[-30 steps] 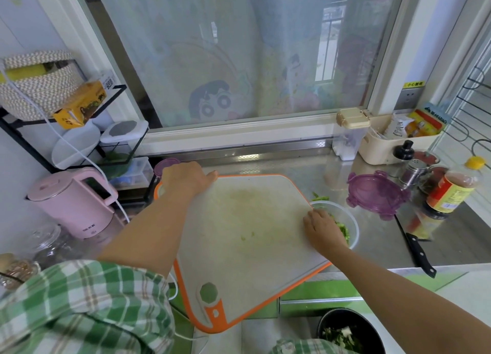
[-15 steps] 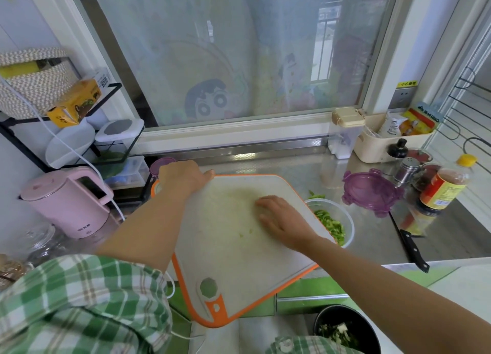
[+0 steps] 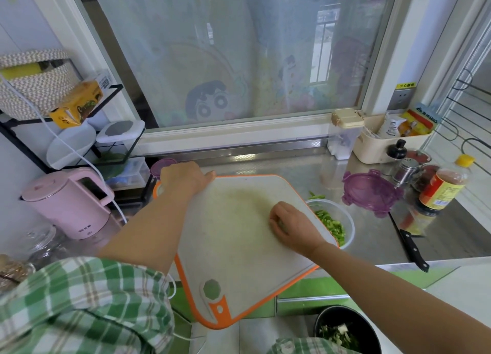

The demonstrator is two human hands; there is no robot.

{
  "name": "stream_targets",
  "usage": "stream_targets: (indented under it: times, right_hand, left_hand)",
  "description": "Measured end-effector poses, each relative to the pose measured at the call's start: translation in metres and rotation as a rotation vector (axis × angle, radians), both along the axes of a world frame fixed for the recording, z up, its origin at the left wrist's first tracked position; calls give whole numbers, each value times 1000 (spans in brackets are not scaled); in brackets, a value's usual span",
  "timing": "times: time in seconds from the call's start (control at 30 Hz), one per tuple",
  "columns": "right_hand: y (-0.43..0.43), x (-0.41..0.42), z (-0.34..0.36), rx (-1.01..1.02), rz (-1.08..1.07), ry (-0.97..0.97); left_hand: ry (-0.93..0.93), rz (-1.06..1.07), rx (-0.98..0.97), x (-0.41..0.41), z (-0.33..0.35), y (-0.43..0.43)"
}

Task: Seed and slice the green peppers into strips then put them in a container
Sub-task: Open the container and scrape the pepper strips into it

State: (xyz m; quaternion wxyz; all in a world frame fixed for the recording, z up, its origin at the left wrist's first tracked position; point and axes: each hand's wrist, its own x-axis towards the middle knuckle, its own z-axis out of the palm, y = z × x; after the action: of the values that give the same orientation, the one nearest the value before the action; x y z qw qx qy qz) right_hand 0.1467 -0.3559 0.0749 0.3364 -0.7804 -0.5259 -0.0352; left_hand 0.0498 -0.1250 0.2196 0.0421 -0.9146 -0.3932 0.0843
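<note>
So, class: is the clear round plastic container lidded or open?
Open: green pepper strips show inside; the purple clip-on lid lies apart, beside it.

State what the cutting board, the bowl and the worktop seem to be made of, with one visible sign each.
Cutting board: probably plastic, matt off-white face, orange rim. Bowl: clear plastic or glass; pepper strips show through its wall. Worktop: likely stainless steel, grey, reflecting window light.
</note>
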Motion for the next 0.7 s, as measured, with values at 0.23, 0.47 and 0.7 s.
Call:
stream_targets:
  times: [0.23,0.47,0.7]
  right_hand:
    - [-5,5,-5,40,-152,70]
    - [-13,13,-22,-19,-207,115]
    - [-35,31,-34,-283,-611,226]
  left_hand:
    - [-5,-4,-7,0,0,0]
    - [-22,-5,-8,-2,-1,1]
    - [-23,-14,12,-1,-3,2]
